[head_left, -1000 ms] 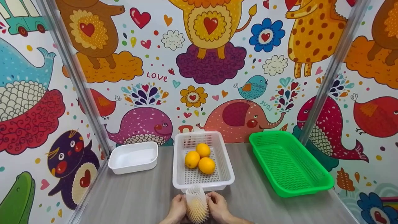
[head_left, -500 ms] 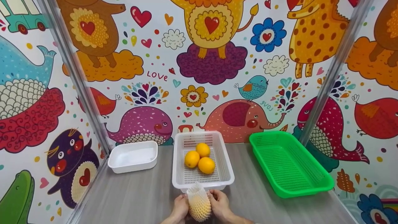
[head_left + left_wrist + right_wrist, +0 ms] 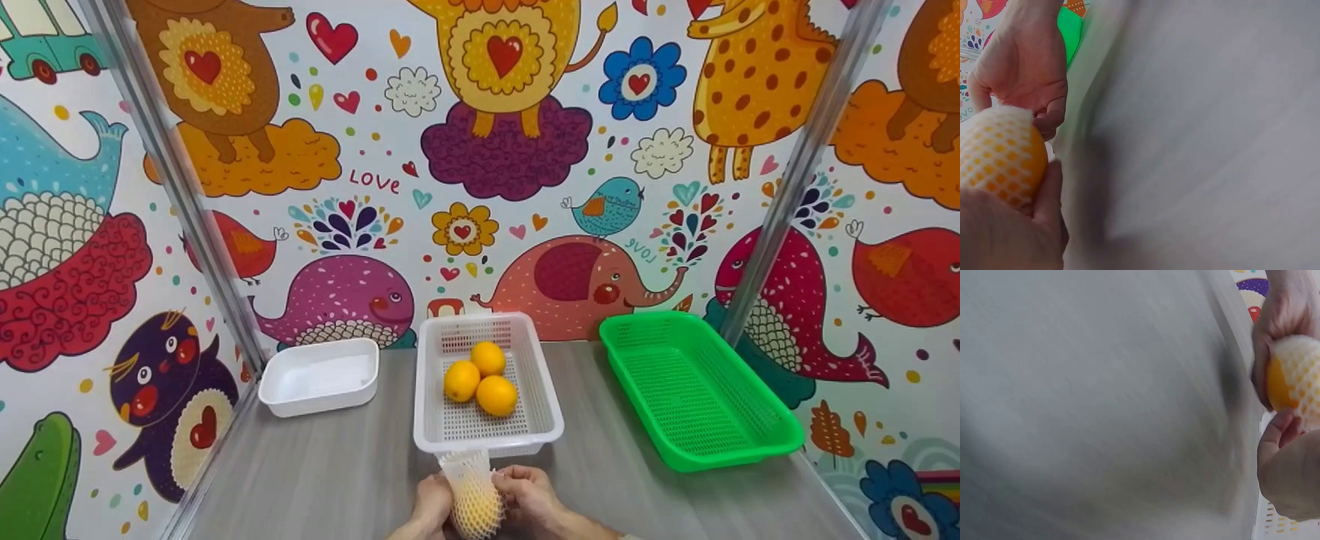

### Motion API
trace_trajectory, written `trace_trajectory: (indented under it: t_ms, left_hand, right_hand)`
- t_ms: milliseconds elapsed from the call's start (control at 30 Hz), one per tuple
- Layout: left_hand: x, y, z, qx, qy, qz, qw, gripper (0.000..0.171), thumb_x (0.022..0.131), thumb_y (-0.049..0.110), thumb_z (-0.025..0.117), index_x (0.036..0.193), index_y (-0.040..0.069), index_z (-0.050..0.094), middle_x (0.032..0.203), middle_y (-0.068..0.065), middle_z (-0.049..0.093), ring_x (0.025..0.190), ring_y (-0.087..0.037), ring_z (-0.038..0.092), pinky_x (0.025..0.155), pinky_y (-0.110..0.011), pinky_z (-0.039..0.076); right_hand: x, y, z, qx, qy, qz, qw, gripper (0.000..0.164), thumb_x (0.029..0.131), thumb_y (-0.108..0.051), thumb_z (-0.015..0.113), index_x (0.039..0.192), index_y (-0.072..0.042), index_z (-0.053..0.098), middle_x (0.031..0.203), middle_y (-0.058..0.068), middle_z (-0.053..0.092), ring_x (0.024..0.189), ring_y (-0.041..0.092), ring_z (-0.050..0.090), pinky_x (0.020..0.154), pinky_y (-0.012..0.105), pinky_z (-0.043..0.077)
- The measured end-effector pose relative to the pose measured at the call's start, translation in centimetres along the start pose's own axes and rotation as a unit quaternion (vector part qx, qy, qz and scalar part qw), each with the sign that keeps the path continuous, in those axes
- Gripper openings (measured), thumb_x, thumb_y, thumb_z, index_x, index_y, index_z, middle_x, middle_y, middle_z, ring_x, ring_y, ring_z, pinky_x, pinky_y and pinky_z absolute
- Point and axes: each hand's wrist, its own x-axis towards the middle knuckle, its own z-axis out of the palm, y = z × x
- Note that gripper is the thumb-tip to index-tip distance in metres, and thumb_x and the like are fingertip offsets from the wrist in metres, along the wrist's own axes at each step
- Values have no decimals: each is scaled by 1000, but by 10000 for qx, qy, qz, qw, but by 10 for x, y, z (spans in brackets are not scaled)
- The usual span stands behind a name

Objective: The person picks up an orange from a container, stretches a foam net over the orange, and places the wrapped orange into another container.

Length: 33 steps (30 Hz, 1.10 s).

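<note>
Left hand curled round an orange, right hand right alongside, fingertips pinching the edge of the white foam net! The fruit sits between the two, wrapped in that mesh, bare skin showing at one end. They're just on the near side of a white basket, where three oranges huddle together. Out wide on the counter, white tub left, green basket right.

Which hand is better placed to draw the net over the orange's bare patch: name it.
Probably the right hand: its fingers pinch the edge of the net, near the bare patch, while the left hand holds the orange.
</note>
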Motion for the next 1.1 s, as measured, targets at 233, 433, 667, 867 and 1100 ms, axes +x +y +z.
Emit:
trace_trajectory:
  t_ms: [233,433,667,867,1100]
  left_hand:
    - [-1,-2,1,4,251,-101,9996,38,113,17,33,120,-14,53,103,-18,64,94,-23,64,82,-47,61]
    - [-1,-5,4,-463,314,-304,9980,42,115,21,30,129,-14,47,102,-17,66,87,-21,68,75,-45,62]
    - [0,-3,5,-700,128,-450,9964,43,116,25,32,134,-10,52,106,-15,71,91,-20,71,77,-44,62]
    - [0,0,4,-671,66,-522,9964,41,116,27,34,130,-7,54,100,-12,72,85,-20,74,75,-46,63]
    - [-1,1,5,-736,166,-681,9948,39,116,27,37,127,-6,54,95,-8,72,80,-18,74,70,-39,61]
  right_hand:
    - [5,4,-5,-202,-120,-302,9993,11,106,-12,63,95,-9,63,81,-3,56,72,11,56,65,25,50]
    - [8,5,-7,-410,-55,-555,9976,7,107,-6,57,101,-5,60,81,-2,58,73,11,57,64,24,50]
    - [9,4,-7,-451,-150,-850,9952,5,105,2,54,104,3,59,81,-1,61,71,9,56,63,23,49]
    - [11,5,-7,-518,-54,-1014,9935,7,103,5,54,106,4,60,81,-2,64,68,8,57,61,21,49]
    - [12,5,-6,-698,44,-774,9945,7,104,-1,57,108,2,62,81,-2,65,67,7,56,59,21,46]
